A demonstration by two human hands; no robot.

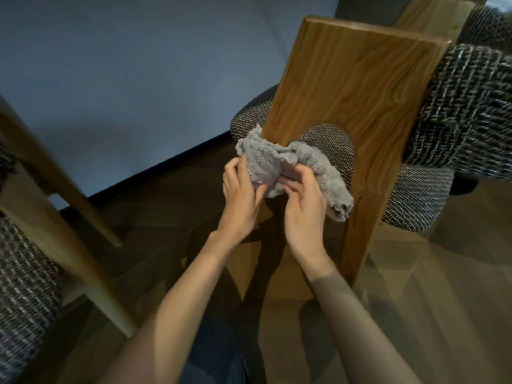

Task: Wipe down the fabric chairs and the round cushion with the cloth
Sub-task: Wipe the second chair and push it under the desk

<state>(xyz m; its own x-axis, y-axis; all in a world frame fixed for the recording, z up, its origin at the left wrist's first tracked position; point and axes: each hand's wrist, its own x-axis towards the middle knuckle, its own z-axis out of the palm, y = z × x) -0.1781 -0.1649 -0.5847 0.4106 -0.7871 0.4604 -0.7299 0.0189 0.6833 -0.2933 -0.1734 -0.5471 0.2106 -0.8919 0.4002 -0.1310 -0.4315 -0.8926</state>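
A fuzzy grey cloth (263, 162) is bunched in front of me, held by both hands. My left hand (239, 198) grips its left part and my right hand (303, 206) pinches its middle, with the loose end hanging to the right. Behind the cloth stands a chair with a wooden plank back (352, 87) and a round tweed seat (412, 200), the seat showing through an arched cut-out. A dark tweed backrest pad (465, 106) curves at the right. Another fabric chair (25, 295) with wooden legs sits at the left edge.
A blue-grey wall (124, 79) with a dark baseboard runs behind. The floor is dark herringbone wood (155, 217). A slanted wooden chair leg (69, 239) crosses the left side. My legs in dark trousers show at the bottom centre.
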